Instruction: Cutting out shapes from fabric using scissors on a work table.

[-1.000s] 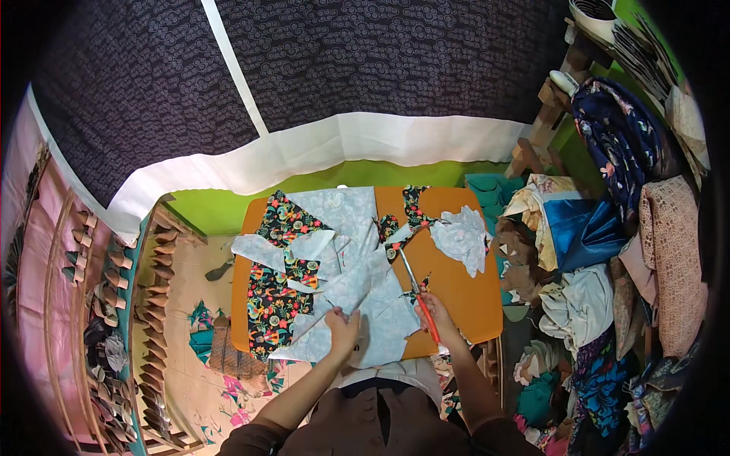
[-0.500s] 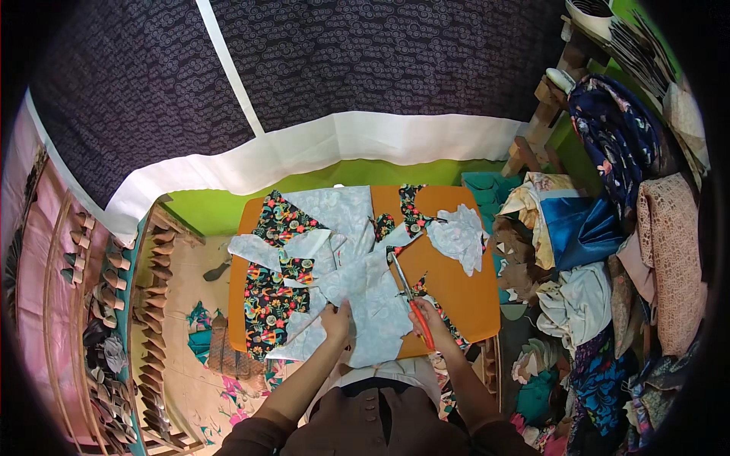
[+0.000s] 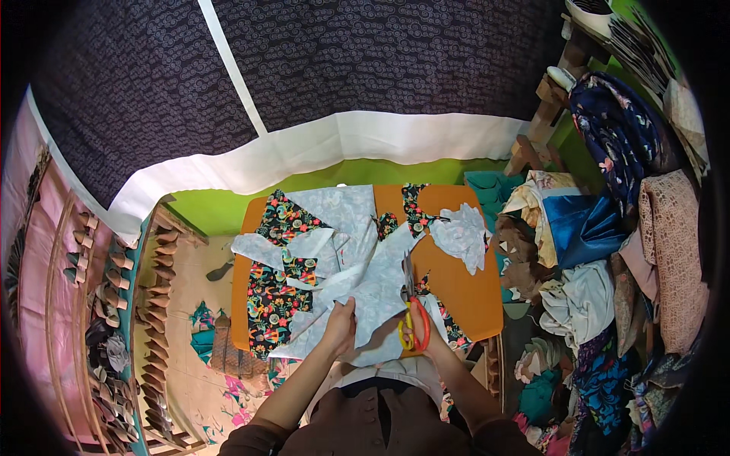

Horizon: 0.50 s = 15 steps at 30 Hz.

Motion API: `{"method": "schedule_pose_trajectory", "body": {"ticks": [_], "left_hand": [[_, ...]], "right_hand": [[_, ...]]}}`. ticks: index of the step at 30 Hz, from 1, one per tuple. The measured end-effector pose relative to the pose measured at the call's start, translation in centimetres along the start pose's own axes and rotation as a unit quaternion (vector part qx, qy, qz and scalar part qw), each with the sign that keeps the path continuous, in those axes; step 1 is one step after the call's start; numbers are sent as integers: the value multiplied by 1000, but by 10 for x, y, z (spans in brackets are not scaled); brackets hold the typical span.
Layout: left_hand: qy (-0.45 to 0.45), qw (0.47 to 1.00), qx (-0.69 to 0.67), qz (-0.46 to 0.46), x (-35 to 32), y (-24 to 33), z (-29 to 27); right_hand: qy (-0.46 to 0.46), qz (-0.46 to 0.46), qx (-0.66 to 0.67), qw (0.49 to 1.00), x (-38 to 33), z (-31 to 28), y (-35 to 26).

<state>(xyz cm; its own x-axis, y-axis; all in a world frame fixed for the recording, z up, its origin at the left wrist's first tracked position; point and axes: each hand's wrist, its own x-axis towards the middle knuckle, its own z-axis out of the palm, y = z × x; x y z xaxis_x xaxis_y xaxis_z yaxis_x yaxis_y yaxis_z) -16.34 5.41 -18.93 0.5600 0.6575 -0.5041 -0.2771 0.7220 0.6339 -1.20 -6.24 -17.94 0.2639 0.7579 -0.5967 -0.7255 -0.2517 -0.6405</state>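
My left hand (image 3: pixel 341 325) is closed on the near part of a floral cloth, whose pale underside (image 3: pixel 365 292) faces up. A pair of scissors (image 3: pixel 423 323) with red and yellow handles is in my right hand (image 3: pixel 416 332). Its blades point away from me and lie against the right edge of the pale cloth; whether they are closed is hard to make out. Dark floral print (image 3: pixel 266 300) shows on the cloth pieces at the left. A crumpled white piece (image 3: pixel 461 237) lies to the right of the blades.
Beneath the cloth is an orange table (image 3: pixel 465 304). Shoe lasts (image 3: pixel 156 304) line racks at the left. Heaped fabrics (image 3: pixel 582 304) fill the right side. A dark patterned curtain (image 3: pixel 395 61) hangs beyond the table, and scraps (image 3: pixel 236 387) lie on the floor.
The scissors have rolled in my right hand, so both handle loops now show, and they have shifted slightly. The pale cloth near the blades has moved. My left hand still holds its part.
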Motion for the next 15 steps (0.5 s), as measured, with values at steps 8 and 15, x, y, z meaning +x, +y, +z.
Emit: {"method": "schedule_pose_trajectory", "body": {"ticks": [8, 15], "left_hand": [[-43, 958, 156, -236, -24, 24, 22], [-8, 979, 170, -111, -33, 30, 33]], "right_hand": [[19, -107, -41, 993, 8, 25, -8], [-64, -158, -124, 978, -4, 10, -31]]}}
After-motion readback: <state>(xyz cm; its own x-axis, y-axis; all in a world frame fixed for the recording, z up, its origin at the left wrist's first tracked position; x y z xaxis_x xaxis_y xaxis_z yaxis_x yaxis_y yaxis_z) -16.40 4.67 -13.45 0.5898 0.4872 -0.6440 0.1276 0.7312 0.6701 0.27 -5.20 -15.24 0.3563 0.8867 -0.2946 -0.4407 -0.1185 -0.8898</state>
